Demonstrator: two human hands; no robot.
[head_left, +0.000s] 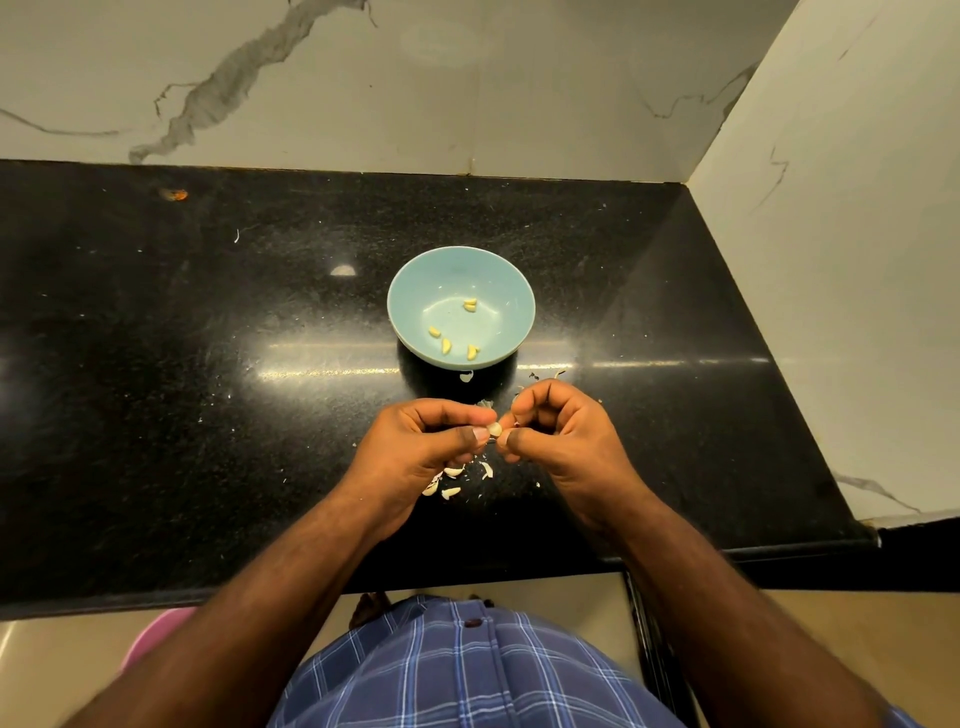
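Note:
A pale garlic clove (494, 429) sits between the fingertips of both hands, held above the black counter. My left hand (427, 448) pinches it with thumb and forefinger. My right hand (558, 434) pinches at its right end, fingers curled. Just beyond the hands stands a light blue bowl (415, 291) holding several peeled yellowish cloves (445, 345). Several unpeeled cloves and skin flakes (451, 491) lie on the counter under my left hand.
The black granite counter (208, 364) ends at a marble wall behind and a marble side wall (831, 234) on the right. Bits of peel (466, 376) lie in front of the bowl. A pink object (156, 636) shows below the counter's front edge at the left.

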